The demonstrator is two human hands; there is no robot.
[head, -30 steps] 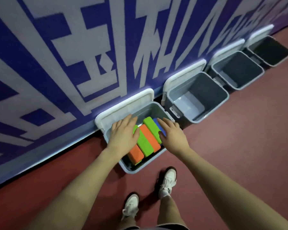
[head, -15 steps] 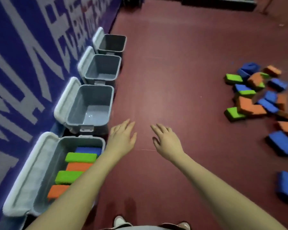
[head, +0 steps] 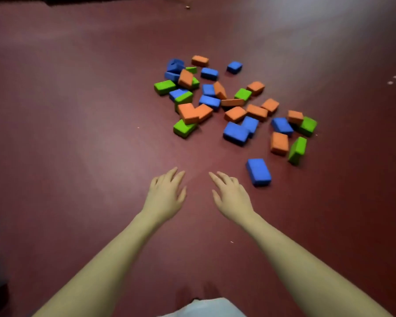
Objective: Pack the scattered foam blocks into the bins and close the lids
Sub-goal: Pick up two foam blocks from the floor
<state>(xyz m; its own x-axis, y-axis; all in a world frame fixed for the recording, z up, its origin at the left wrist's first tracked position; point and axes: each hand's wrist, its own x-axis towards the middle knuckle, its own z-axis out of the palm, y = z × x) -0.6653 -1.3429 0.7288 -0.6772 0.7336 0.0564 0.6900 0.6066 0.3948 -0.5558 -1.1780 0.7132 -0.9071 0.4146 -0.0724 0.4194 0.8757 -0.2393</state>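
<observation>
Two hands in view, both empty: left hand (head: 164,197) and right hand (head: 232,197) are held out palm-down over the floor (head: 66,133), fingers loosely spread, grasping nothing.

Blocks (head: 229,104) lie scattered on the floor ahead of the hands, toward the far right. Rough count, since some overlap and the frame is a bit blurred: about 12 orange, about 11 blue, about 8 green, so roughly 30 in all.

All are the same shape: small rectangular foam bricks with rounded edges and a matte surface, each one solid colour. Most lie flat. A few lean on neighbours in the far-left cluster, and one green block (head: 297,150) at the right edge of the pile stands tilted on its side.

One blue block (head: 258,171) sits apart from the rest, nearest the person, just beside the right hand's fingertips (head: 215,176) but not touching. A green block (head: 184,128) marks the pile's near-left edge.

The floor is dark red and smooth. A light garment (head: 206,307) shows at the bottom edge.
</observation>
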